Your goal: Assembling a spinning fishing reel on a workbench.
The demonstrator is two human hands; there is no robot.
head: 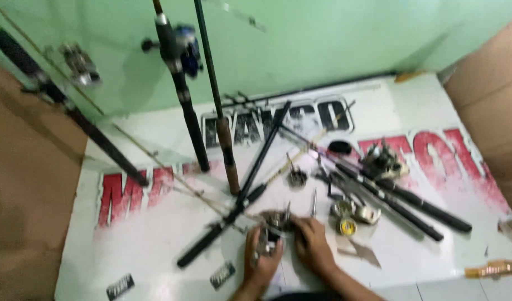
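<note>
The left hand [262, 257] is curled around a small metal fishing reel [270, 233], gripping it from below, down near the bottom edge of the white mat. The right hand [312, 245] sits just beside it, fingers bent onto the same reel from the other side; the blur hides how tight that grip is. Right of the hands lie two more reels [353, 214], one with a yellow spool. A dark rod [239, 203] runs slantwise from the hands up toward the wall, and a bundle of black rods [395, 200] lies to the right with another reel [381, 161] on top. The mat itself is a white banner [155, 245] with big red block letters across it and black ones nearer the wall. Two small dark rectangular labels [121, 285] lie at the banner's lower left. Several rods [180, 89] lean upright against the green wall [323, 39]. Brown cardboard [490, 89] stands on both sides.
</note>
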